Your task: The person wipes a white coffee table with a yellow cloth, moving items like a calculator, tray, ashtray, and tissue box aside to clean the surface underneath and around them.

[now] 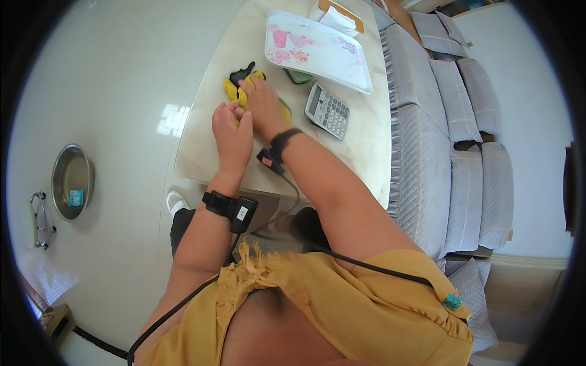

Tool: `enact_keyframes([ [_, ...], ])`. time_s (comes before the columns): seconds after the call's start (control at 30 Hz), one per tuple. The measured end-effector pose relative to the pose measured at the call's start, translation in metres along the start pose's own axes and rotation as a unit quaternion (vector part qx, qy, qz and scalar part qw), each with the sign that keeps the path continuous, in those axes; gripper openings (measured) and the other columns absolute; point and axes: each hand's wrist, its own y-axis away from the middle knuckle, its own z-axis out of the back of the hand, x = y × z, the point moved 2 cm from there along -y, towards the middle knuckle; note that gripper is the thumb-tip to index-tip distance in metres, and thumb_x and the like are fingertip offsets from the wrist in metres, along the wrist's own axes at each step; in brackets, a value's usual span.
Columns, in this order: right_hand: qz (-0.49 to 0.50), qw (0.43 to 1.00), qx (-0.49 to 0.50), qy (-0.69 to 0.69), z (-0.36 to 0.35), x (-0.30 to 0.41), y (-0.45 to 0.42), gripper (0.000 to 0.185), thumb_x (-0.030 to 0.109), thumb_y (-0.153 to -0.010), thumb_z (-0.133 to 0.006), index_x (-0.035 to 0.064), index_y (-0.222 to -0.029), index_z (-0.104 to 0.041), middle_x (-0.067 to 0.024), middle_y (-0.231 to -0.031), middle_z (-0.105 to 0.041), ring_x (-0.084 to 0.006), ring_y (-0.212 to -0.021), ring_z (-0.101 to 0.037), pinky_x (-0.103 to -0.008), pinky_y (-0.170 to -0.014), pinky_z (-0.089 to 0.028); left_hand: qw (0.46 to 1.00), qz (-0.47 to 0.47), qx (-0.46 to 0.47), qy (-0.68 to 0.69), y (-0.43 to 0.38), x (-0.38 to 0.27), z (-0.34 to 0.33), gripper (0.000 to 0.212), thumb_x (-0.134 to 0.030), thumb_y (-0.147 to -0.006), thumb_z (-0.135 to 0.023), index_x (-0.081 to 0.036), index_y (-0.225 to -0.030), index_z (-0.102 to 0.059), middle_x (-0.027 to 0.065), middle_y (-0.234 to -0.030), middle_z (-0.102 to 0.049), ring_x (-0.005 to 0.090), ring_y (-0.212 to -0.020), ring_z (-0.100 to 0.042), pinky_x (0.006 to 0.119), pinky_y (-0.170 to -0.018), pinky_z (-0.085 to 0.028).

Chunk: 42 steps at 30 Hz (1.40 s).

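Note:
On the pale marble-look table [201, 146], both of my hands are at a yellow soft item with black parts [232, 90], which might be cloth; its exact kind cannot be told. My right hand [263, 103] lies over it with the fingers bent down onto it. My left hand [232, 135] is beside its near left edge, thumb and fingers apart, the fingertips close to the right hand. Whether the left fingers touch the item is hard to see. Part of the yellow item shows past the right hand's wrist side. Each wrist bears a black strap with a small cabled box.
Right of my hands lies a grey calculator [327, 110]. Beyond it a white flower-patterned tray [316, 50] rests partly over a green container [299, 76], near a tissue box [339, 18]. A grey quilted sofa [421, 160] flanks the table. A metal basin [72, 183] stands on the floor, left.

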Motion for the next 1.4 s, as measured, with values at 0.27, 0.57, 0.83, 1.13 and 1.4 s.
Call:
enact_keyframes([
  [0.27, -0.041, 0.999, 0.020, 0.011, -0.007, 0.003, -0.020, 0.068, 0.046, -0.084, -0.071, 0.0097, -0.140, -0.058, -0.0210, -0.147, -0.051, -0.0362, -0.138, -0.045, -0.0482, -0.116, -0.034, 0.999, 0.037, 0.007, 0.030, -0.002, 0.005, 0.035, 0.040, -0.024, -0.095, -0.064, 0.001, -0.126, -0.059, 0.0203, -0.133, -0.057, 0.0347, -0.131, -0.049, 0.042, -0.112, -0.038],
  [0.57, 0.037, 0.981, 0.102, -0.159, 0.028, 0.039, 0.030, 0.073, 0.022, -0.082, -0.074, -0.0013, -0.146, -0.046, -0.0258, -0.146, -0.049, -0.0417, -0.138, -0.045, -0.0464, -0.119, -0.033, 0.995, 0.034, -0.061, 0.077, -0.009, -0.004, 0.026, 0.040, -0.019, -0.096, -0.061, 0.003, -0.130, -0.054, 0.0218, -0.139, -0.050, 0.0359, -0.135, -0.044, 0.043, -0.114, -0.035],
  [0.83, 0.022, 0.986, -0.027, 0.162, 0.132, -0.079, -0.017, 0.051, 0.008, -0.085, -0.072, 0.0066, -0.135, -0.060, -0.0189, -0.129, -0.063, -0.0385, -0.120, -0.059, -0.0456, -0.103, -0.049, 0.994, 0.027, -0.063, 0.086, -0.001, -0.018, 0.012, 0.042, -0.019, -0.096, -0.062, 0.002, -0.131, -0.054, 0.0282, -0.149, -0.042, 0.0425, -0.142, -0.036, 0.049, -0.119, -0.028],
  [1.13, -0.007, 0.971, 0.106, 0.213, 0.132, -0.132, -0.021, 0.020, 0.011, -0.088, -0.071, 0.0106, -0.108, -0.068, -0.0123, -0.103, -0.067, -0.0344, -0.098, -0.067, -0.0441, -0.084, -0.055, 0.994, 0.043, -0.033, 0.097, -0.002, -0.030, 0.025, 0.034, -0.016, -0.094, -0.063, 0.000, -0.124, -0.060, 0.0266, -0.152, -0.038, 0.0411, -0.142, -0.036, 0.048, -0.117, -0.031],
  [1.4, 0.020, 0.961, 0.129, 0.243, 0.134, -0.138, -0.042, 0.012, 0.014, -0.091, -0.068, 0.0104, -0.101, -0.064, -0.0125, -0.099, -0.065, -0.0350, -0.095, -0.066, -0.0464, -0.080, -0.055, 0.995, 0.024, -0.047, 0.082, 0.006, -0.025, 0.013, 0.025, -0.013, -0.091, -0.065, -0.003, -0.114, -0.067, 0.0243, -0.147, -0.046, 0.0405, -0.137, -0.043, 0.048, -0.115, -0.034],
])
